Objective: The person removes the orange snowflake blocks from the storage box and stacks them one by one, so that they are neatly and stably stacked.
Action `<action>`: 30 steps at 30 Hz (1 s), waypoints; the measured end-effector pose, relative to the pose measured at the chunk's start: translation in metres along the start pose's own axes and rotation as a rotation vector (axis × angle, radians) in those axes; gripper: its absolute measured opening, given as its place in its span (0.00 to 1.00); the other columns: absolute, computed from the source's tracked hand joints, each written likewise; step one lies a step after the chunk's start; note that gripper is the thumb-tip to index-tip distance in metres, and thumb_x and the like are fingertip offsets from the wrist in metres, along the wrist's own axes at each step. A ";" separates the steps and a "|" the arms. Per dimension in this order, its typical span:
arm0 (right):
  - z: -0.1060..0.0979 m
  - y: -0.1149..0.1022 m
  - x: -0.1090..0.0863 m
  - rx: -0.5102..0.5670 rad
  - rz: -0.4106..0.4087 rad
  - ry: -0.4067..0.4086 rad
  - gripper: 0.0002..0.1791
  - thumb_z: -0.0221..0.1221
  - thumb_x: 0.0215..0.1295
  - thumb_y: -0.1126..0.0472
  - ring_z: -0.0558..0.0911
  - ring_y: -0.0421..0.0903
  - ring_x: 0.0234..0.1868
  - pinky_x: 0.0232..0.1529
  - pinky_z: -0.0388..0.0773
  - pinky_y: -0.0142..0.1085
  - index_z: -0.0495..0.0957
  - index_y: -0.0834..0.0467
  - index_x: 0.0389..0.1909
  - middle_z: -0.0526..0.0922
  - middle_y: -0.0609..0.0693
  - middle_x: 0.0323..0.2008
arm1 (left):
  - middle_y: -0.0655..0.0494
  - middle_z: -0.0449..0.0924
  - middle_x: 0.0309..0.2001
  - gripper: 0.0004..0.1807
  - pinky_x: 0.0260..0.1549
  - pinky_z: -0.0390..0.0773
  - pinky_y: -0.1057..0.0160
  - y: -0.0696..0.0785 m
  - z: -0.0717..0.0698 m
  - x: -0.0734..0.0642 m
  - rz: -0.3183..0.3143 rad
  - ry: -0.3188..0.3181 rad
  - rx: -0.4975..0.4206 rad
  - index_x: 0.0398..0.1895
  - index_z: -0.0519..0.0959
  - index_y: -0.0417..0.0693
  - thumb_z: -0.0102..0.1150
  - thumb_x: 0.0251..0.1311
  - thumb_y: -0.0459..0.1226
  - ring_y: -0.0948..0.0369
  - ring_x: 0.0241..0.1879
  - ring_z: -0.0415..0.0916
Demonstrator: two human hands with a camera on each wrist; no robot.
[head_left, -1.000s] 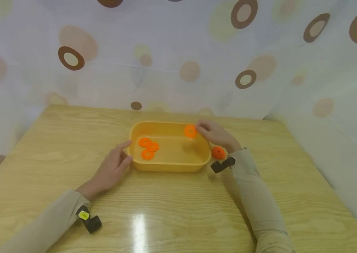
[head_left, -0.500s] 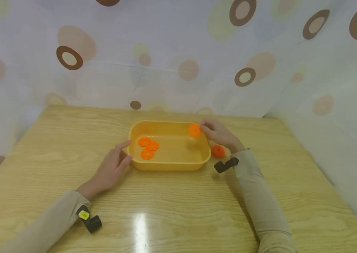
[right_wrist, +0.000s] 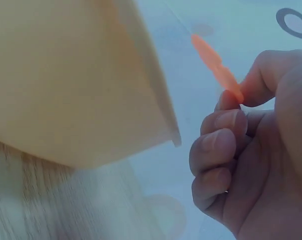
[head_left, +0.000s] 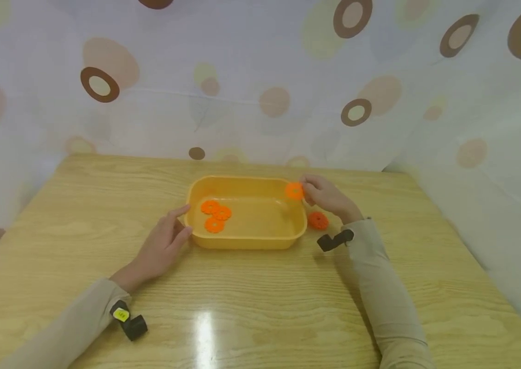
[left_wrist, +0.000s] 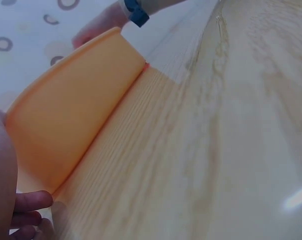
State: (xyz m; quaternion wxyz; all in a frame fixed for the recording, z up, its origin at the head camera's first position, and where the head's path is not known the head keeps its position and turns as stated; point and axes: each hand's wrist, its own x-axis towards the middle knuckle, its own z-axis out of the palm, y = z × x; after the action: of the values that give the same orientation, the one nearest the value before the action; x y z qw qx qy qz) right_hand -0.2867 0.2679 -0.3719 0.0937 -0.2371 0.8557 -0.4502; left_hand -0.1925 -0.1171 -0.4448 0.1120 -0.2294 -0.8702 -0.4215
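Note:
My right hand (head_left: 327,197) pinches an orange notched disc (head_left: 294,191) with a small centre hole between thumb and forefinger. It holds the disc up over the right end of a yellow plastic basin (head_left: 242,243). In the right wrist view the disc (right_wrist: 214,65) is seen nearly edge-on, with the other fingers (right_wrist: 213,147) curled below it. Around the basin's left end my left hand (head_left: 159,251) lies loosely, forefinger and thumb spread and touching the outside. The left wrist view shows the basin's outer wall (left_wrist: 80,95) beside that hand's loosely bent fingers (left_wrist: 33,201).
Inside the basin, 3 similar orange discs (head_left: 215,224) lie overlapping near the left end. More orange discs (head_left: 318,220) sit piled on the wooden table (head_left: 260,297) just right of the basin. A patterned cloth (head_left: 242,77) hangs behind and at the sides.
My right hand has drifted to the right with the pinched disc, from inside the basin's back right to over its right rim. The left hand has stayed in place.

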 end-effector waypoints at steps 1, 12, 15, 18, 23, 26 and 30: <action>0.000 0.002 -0.001 0.012 0.005 0.000 0.13 0.39 0.74 0.66 0.63 0.42 0.19 0.26 0.63 0.33 0.66 0.64 0.29 0.62 0.49 0.18 | 0.53 0.71 0.31 0.25 0.37 0.67 0.60 0.000 0.000 -0.002 -0.009 -0.002 0.004 0.68 0.61 0.41 0.48 0.70 0.37 0.61 0.33 0.65; -0.011 0.030 -0.009 0.083 0.119 0.000 0.15 0.38 0.75 0.63 0.59 0.41 0.19 0.29 0.61 0.35 0.64 0.63 0.28 0.60 0.48 0.18 | 0.54 0.71 0.30 0.25 0.37 0.67 0.59 0.002 0.000 -0.006 -0.019 -0.007 0.020 0.68 0.62 0.39 0.48 0.69 0.36 0.61 0.32 0.65; -0.017 0.036 -0.012 0.034 0.117 -0.047 0.16 0.40 0.76 0.62 0.59 0.42 0.20 0.30 0.60 0.34 0.61 0.64 0.26 0.58 0.48 0.17 | 0.53 0.71 0.31 0.25 0.37 0.67 0.59 0.003 -0.001 -0.003 -0.019 -0.016 0.016 0.68 0.62 0.40 0.48 0.69 0.36 0.61 0.32 0.65; -0.024 0.042 -0.013 0.020 0.095 -0.079 0.17 0.41 0.76 0.62 0.60 0.43 0.20 0.30 0.60 0.35 0.60 0.65 0.24 0.59 0.48 0.17 | 0.53 0.71 0.31 0.25 0.37 0.67 0.59 0.003 -0.001 -0.002 -0.017 -0.018 0.012 0.68 0.61 0.40 0.48 0.70 0.36 0.60 0.33 0.65; -0.034 0.049 -0.016 0.016 0.083 -0.166 0.18 0.43 0.76 0.60 0.60 0.53 0.20 0.28 0.60 0.39 0.64 0.66 0.26 0.59 0.51 0.18 | 0.52 0.71 0.31 0.25 0.36 0.67 0.59 0.002 -0.002 0.000 -0.012 -0.011 0.012 0.68 0.61 0.40 0.47 0.70 0.36 0.60 0.32 0.65; -0.039 0.056 -0.019 0.020 0.112 -0.232 0.17 0.45 0.76 0.58 0.61 0.55 0.21 0.26 0.61 0.39 0.67 0.66 0.29 0.60 0.52 0.19 | 0.52 0.72 0.31 0.25 0.36 0.67 0.59 0.002 -0.003 0.001 -0.010 -0.009 0.010 0.68 0.61 0.41 0.48 0.70 0.36 0.60 0.32 0.65; -0.045 0.064 -0.025 0.028 0.162 -0.294 0.17 0.47 0.75 0.57 0.63 0.50 0.21 0.27 0.62 0.35 0.67 0.66 0.29 0.63 0.52 0.19 | 0.53 0.71 0.31 0.25 0.36 0.67 0.60 0.002 -0.002 0.001 -0.010 -0.011 0.004 0.68 0.61 0.41 0.48 0.70 0.36 0.61 0.32 0.65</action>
State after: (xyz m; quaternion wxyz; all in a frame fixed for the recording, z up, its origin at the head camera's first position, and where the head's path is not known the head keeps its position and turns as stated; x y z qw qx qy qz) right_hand -0.3027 0.3434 -0.3995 0.2574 -0.2294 0.8426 -0.4136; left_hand -0.1922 -0.1175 -0.4415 0.1056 -0.2272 -0.8726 -0.4192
